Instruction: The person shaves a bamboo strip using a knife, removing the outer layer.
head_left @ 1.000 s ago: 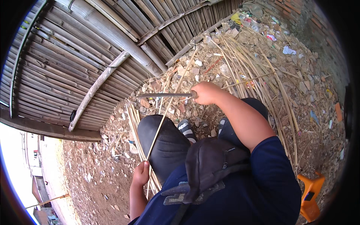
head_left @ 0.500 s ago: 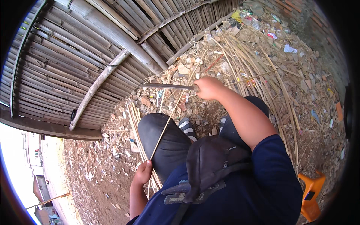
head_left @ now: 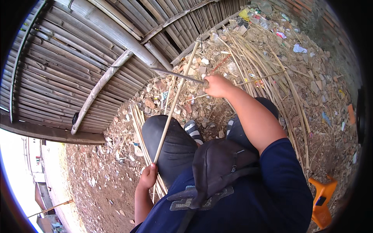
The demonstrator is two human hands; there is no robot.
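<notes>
My left hand [head_left: 148, 178] grips the near end of a long thin bamboo strip [head_left: 175, 100] that rests across my left knee and runs away toward the fence. Out in front, my right hand [head_left: 218, 86] clasps the handle of a long knife [head_left: 176, 75]. Its blade points left and lies against the strip about halfway up. Both of my sandalled feet [head_left: 193, 131] show between my knees on the rubble.
A bamboo slat fence [head_left: 89, 50] with thick poles fills the upper left. More split strips [head_left: 142, 132] lie by my left knee, and a big heap of cane [head_left: 272, 66] spreads to the right. An orange stool [head_left: 323, 198] stands at lower right. A dark bag hangs on my chest.
My right hand has lifted the knife farther up along the strip, away from my body. The left hand holds the strip's near end in the same place.
</notes>
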